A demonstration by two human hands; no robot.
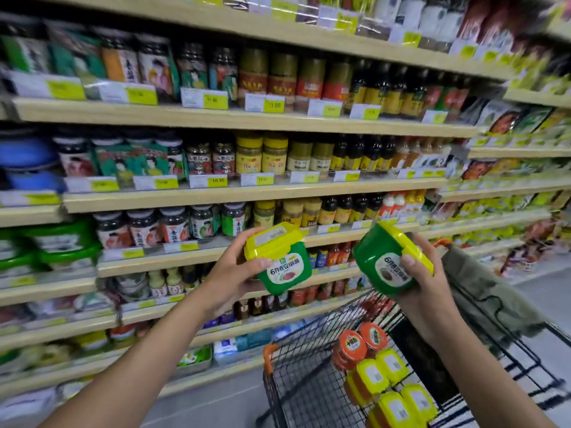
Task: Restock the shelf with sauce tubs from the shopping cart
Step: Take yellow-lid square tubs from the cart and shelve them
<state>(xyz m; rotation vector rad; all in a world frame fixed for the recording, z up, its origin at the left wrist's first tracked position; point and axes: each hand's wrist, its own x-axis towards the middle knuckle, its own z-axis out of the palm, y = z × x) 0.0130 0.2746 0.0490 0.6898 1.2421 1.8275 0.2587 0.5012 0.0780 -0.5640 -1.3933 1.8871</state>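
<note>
Two sauce tubs are being held up before the shelves.

The first sauce tub (279, 257) is being gripped, tilted, by the left hand (234, 274), just in front of a shelf edge (173, 261). The second sauce tub (384, 262) is being clasped by the right hand (425, 284) above the shopping cart (302, 350). An open gap is being kept between them. Spare tubs (389, 381) are being carried in the cart's near right.

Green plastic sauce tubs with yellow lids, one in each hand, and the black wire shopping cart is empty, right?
Not empty: in the head view the shopping cart holds yellow-lidded tubs and orange-lidded jars. The left hand and right hand each hold a green tub.
</note>
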